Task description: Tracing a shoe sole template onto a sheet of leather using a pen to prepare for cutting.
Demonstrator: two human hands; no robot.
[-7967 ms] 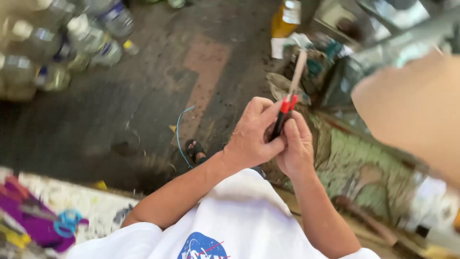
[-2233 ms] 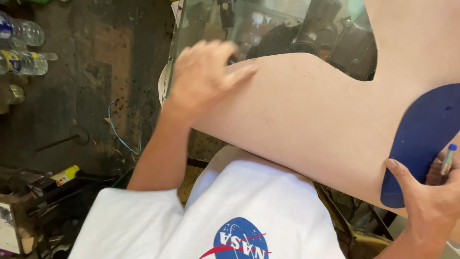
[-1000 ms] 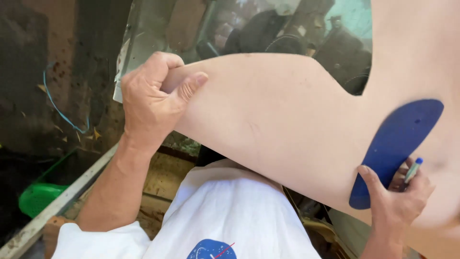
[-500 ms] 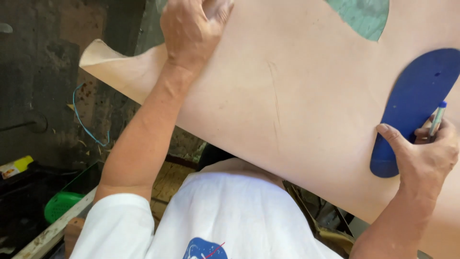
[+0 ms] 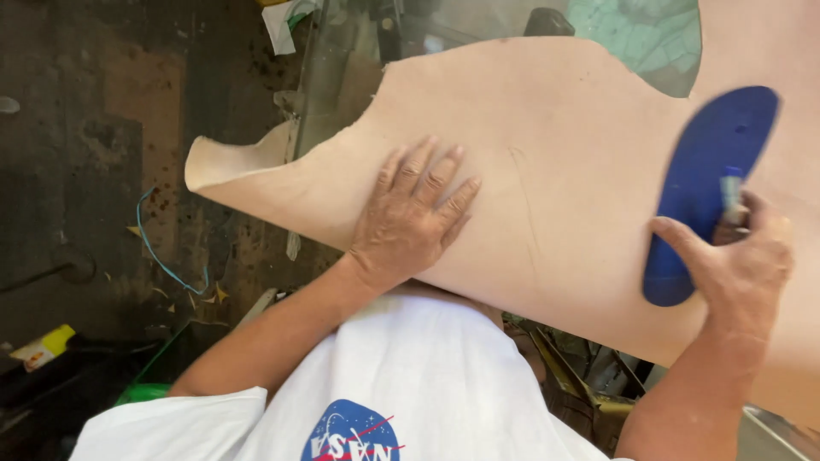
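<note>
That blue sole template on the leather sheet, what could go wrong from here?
The blue sole template is pinned only by the right hand, which also holds a pen, so it could slip. The leather sheet overhangs at its curled left end, with the left hand flat mid-sheet; it may shift or sag.

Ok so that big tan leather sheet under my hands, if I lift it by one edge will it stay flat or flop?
Probably flop: the tan leather sheet already curls up at its free left end. It looks fairly thick, so expect a slow sag rather than a crumple. The left hand lies flat on it, and the blue sole template under the right hand might slide off.
</note>
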